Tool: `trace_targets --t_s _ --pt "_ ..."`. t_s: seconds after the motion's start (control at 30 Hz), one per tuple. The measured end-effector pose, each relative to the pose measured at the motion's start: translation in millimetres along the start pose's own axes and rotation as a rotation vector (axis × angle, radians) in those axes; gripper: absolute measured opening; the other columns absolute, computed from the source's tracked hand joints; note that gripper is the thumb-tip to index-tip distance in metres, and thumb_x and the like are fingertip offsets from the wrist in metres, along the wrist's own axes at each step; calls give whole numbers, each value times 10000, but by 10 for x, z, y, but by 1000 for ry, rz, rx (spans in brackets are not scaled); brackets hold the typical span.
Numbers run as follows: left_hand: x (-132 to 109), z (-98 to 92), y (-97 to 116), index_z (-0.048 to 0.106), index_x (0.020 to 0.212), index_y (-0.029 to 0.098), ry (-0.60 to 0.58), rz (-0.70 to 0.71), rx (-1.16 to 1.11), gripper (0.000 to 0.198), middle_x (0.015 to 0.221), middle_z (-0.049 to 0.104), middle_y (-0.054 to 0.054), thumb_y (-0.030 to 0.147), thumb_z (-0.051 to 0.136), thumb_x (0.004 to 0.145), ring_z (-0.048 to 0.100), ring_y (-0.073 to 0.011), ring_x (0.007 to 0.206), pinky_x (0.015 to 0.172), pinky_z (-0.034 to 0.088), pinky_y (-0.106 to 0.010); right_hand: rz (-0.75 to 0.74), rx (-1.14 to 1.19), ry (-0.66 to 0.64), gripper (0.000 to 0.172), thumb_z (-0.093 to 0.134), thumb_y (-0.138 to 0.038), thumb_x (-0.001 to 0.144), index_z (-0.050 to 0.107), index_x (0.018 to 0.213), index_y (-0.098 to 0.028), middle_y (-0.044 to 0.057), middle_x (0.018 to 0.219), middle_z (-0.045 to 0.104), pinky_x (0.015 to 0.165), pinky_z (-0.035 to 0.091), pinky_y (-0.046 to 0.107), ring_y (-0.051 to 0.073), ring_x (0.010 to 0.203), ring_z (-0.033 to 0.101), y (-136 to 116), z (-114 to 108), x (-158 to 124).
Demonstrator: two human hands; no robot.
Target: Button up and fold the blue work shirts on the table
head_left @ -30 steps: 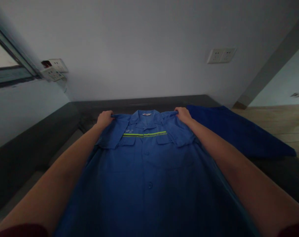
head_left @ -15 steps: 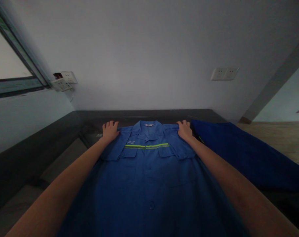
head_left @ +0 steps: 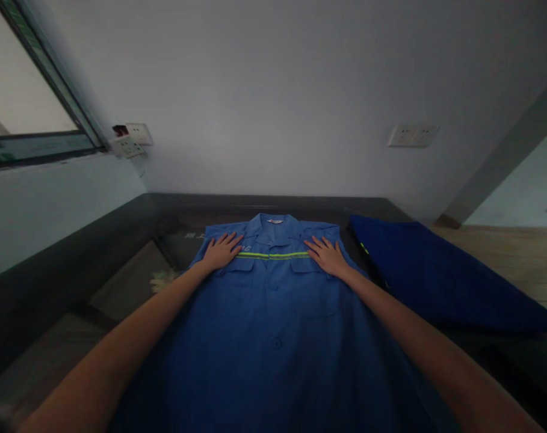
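Note:
A blue work shirt point(head_left: 273, 307) lies front side up before me, its collar pointing toward the wall. A yellow-green stripe crosses its chest above two flap pockets, and buttons run down the middle. My left hand point(head_left: 221, 250) rests flat on the left part of the chest, fingers spread, partly covering the pale lettering. On the opposite side my right hand point(head_left: 328, 257) also lies flat with fingers apart, beside the end of the stripe. Neither hand grips the cloth. The shirt's lower end runs out of view at the bottom.
Dark blue folded cloth point(head_left: 435, 276) with a bit of yellow-green trim lies at the right. Beneath is a dark surface point(head_left: 183, 207) against a pale wall point(head_left: 273, 108). Wall sockets point(head_left: 413, 136) sit at right, with another socket and a power strip point(head_left: 127, 146) near the window.
Both hands have left the shoulder edges and moved inward and nearer onto the chest, where they now lie flat. The view has shifted slightly.

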State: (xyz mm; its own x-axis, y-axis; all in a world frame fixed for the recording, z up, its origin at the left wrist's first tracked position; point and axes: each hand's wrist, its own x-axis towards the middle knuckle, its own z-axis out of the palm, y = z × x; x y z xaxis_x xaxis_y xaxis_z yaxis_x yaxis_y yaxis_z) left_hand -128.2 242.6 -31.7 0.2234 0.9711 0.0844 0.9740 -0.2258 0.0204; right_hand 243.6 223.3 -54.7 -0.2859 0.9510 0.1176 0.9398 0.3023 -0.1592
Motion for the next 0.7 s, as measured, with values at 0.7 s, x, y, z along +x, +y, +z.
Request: trace_targets --t_s 0.7 --pt "-1662 -1015 -676 571 1140 135 -341 -375 -179 410 993 694 -103 353 488 803 672 -193 770 646 503 -248 -1022 175 44 197 530 -188 881 647 1037 -164 84 1016 656 814 464 315 193 972 567 -2369 -742 -1235"
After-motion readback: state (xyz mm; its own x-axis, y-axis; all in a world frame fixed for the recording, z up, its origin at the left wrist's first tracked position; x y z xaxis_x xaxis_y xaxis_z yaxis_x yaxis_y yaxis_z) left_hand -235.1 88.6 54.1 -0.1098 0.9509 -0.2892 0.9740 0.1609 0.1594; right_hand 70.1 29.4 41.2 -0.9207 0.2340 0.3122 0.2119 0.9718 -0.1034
